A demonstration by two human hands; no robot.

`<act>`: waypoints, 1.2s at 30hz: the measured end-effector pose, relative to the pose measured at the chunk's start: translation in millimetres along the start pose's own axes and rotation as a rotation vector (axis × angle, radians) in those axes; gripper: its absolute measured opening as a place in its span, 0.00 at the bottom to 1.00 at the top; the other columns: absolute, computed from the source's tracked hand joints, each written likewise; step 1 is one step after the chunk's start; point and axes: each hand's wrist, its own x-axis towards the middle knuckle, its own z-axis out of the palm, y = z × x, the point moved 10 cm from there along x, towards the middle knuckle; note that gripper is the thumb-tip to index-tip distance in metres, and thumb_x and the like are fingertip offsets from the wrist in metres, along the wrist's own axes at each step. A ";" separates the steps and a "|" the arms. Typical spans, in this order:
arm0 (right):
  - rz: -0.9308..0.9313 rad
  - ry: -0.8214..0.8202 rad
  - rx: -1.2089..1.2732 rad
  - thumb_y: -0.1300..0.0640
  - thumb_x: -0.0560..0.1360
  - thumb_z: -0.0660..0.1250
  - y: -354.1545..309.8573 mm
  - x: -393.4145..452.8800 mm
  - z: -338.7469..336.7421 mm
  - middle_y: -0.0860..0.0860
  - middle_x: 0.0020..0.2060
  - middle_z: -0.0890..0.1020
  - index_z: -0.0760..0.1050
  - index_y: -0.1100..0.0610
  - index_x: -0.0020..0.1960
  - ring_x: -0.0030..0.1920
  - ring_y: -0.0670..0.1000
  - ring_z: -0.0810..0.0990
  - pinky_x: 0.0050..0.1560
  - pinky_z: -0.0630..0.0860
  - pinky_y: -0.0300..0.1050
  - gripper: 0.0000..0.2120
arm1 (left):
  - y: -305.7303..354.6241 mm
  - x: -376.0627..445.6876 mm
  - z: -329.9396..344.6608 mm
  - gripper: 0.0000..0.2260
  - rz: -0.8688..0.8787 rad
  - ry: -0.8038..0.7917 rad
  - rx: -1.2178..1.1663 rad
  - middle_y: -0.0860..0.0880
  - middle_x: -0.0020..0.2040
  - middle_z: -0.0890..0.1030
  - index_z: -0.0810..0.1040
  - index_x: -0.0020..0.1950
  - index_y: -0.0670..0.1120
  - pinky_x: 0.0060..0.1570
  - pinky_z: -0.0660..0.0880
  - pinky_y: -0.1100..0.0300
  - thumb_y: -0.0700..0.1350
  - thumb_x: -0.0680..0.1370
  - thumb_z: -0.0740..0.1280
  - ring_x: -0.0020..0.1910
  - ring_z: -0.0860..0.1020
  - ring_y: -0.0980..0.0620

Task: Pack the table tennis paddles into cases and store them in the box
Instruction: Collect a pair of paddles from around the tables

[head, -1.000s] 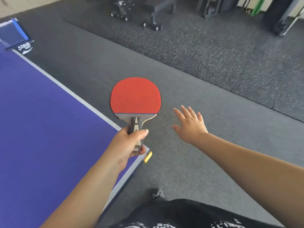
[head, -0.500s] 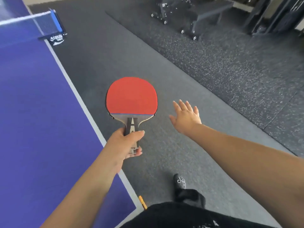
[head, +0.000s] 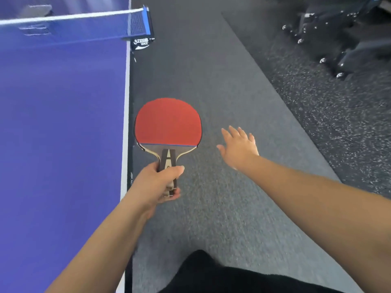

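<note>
A table tennis paddle (head: 168, 122) with a red rubber face and a wooden handle is held upright in the air, just right of the table's edge. My left hand (head: 157, 183) grips its handle from below, thumb across the front. My right hand (head: 239, 148) hovers to the right of the paddle, fingers spread and straight, holding nothing. No case is in view. A blurred grey boxy object (head: 36, 10) lies on the table beyond the net; I cannot tell what it is.
The blue table tennis table (head: 63, 134) fills the left side, with its net (head: 72, 26) and net post (head: 141, 28) at the top. Grey carpet (head: 211, 81) runs ahead. Black wheeled gym equipment (head: 338, 34) stands at the upper right on speckled matting.
The view has swung left, so the table edge now runs straight ahead and the net is nearer. The paddle and both hands keep the same pose; the table corner has left the view.
</note>
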 end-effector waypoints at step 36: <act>-0.190 -0.099 0.018 0.44 0.83 0.49 6.2 610.6 -154.0 0.56 0.72 0.64 0.52 0.54 0.78 0.68 0.61 0.67 0.62 0.69 0.59 0.27 | 337.0 496.6 -2.5 0.10 0.026 0.218 -0.119 0.43 0.42 0.74 0.75 0.49 0.42 0.39 0.81 0.54 0.46 0.75 0.72 0.32 0.76 0.49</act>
